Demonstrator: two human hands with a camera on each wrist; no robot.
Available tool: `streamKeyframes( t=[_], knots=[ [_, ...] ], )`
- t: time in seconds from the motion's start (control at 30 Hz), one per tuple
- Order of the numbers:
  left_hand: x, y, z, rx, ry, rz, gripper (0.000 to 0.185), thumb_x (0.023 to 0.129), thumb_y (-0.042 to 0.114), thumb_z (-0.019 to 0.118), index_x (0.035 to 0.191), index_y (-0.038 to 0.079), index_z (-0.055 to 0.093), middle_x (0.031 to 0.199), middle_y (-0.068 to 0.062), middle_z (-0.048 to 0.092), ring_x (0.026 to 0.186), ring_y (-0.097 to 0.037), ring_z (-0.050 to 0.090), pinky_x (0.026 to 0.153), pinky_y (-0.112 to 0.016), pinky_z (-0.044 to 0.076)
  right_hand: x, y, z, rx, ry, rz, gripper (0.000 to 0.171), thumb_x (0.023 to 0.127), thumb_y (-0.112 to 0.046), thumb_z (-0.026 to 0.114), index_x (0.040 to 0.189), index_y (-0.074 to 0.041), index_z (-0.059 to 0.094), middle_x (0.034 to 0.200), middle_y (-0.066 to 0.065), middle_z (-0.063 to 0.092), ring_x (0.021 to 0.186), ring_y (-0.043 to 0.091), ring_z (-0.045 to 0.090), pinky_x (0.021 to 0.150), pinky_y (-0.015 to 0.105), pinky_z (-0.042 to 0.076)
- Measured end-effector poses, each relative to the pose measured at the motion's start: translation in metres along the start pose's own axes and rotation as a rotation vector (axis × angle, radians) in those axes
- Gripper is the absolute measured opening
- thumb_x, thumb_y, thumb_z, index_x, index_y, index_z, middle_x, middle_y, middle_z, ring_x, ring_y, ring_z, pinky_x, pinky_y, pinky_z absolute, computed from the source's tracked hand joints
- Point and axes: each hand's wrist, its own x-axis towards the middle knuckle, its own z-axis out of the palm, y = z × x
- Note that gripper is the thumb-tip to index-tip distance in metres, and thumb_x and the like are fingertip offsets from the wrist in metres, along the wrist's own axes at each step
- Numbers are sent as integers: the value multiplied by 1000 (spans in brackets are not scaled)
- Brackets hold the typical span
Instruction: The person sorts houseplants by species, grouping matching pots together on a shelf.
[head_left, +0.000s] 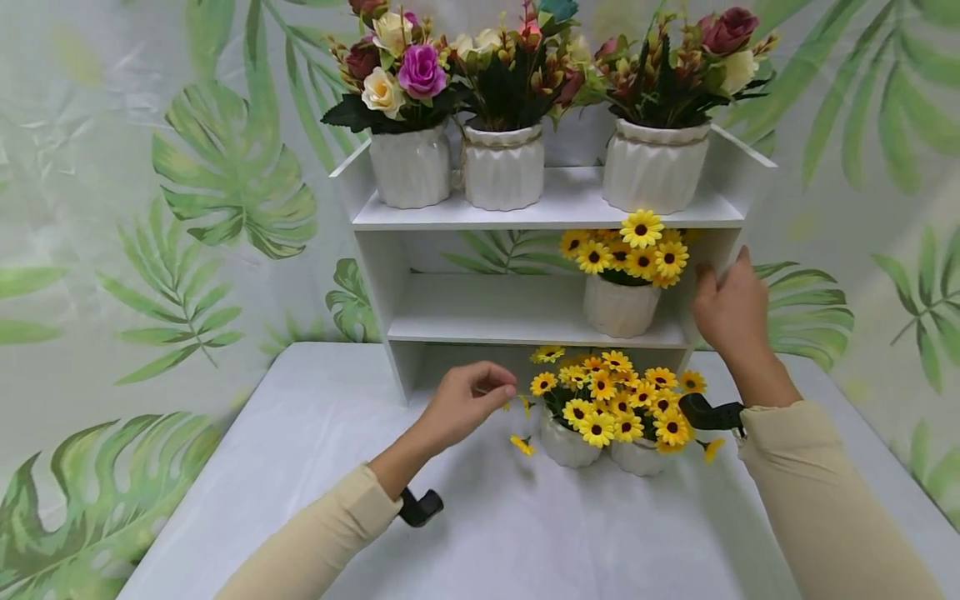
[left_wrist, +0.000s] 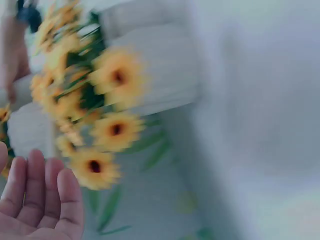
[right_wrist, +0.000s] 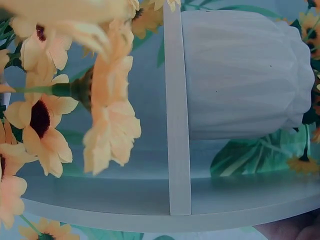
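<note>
Above the tabletop, just left of two white pots of yellow daisy-like flowers, my left hand (head_left: 468, 402) holds nothing. Its fingers bend loosely, and in the left wrist view they show beside blurred blooms (left_wrist: 119, 77). My right hand (head_left: 733, 308) is at the right side panel of a white shelf unit (head_left: 487, 302), thumb on the inner side and fingers outside, gripping the panel's front edge. A third pot of yellow flowers (head_left: 621, 307) stands on the middle shelf, close to that panel. In the right wrist view this pot (right_wrist: 245, 75) sits against the shelf board (right_wrist: 177, 125).
Three white pots with mixed roses (head_left: 410, 167) stand on the top shelf. Below, the two flower pots (head_left: 567, 443) stand on the white-covered table (head_left: 315, 467) before the unit, some blooms leaning outward. A leaf-patterned cloth (head_left: 232, 183) hangs behind.
</note>
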Motion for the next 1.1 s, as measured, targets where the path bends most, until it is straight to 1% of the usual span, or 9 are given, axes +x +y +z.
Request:
streamKeyframes(
  t=[0.13,0.27,0.5,0.7,0.77,0.83,0.9,1.0,1.1],
  knots=[
    [-26,-23,-4,10,-49,-32,16,96,24,65,105,13,72,101,-5,73,85,-10,64,74,-26,53,2,-3,2,0,-3,-4,56,106,-31,30,149,4,27,141,37,46,121,60,51,91,72,46],
    [-37,-40,-2,32,-133,-22,16,96,23,64,105,12,72,100,-10,73,83,-9,64,75,-23,53,4,-2,2,2,10,-15,54,106,-28,31,149,5,28,141,37,47,121,60,51,91,72,46],
    [-43,-52,15,66,-232,5,19,97,21,62,106,7,71,98,-7,73,82,-7,62,75,-21,51,4,-1,1,8,11,10,55,106,-30,30,150,3,27,143,36,45,123,59,50,93,72,45],
    [-39,-52,46,116,-406,30,20,96,18,64,110,5,71,104,-7,74,83,2,62,75,-16,51,3,0,-1,-5,9,34,57,106,-32,29,151,2,25,143,36,45,123,59,50,93,72,45],
    [-36,-49,57,134,-439,36,24,95,20,66,115,6,69,110,-6,73,87,2,62,79,-15,52,3,0,-1,-4,5,36,57,106,-33,29,151,2,25,143,36,45,123,59,50,93,72,45],
    [-34,-45,66,133,-436,11,31,95,23,66,122,8,65,118,-6,70,95,0,64,83,-16,52,2,0,0,-7,2,36,57,106,-33,29,151,2,25,143,36,45,123,59,50,93,72,45],
    [-32,-43,73,108,-407,-33,39,95,26,66,131,9,60,127,-6,67,103,-6,65,86,-18,53,2,0,1,-14,-3,36,57,106,-33,29,152,1,24,144,36,44,123,59,50,92,72,45],
    [-30,-42,81,39,-340,-104,50,96,28,65,141,12,49,135,-6,61,113,-15,64,87,-22,53,1,0,1,-25,1,34,57,106,-32,28,153,0,23,144,35,44,121,60,50,91,72,45],
    [-28,-41,89,-21,-251,-147,57,95,27,65,145,11,43,135,-7,59,118,-22,62,90,-27,54,1,0,2,-26,6,26,57,106,-32,28,153,0,23,144,35,45,120,61,51,90,73,45]
  ],
)
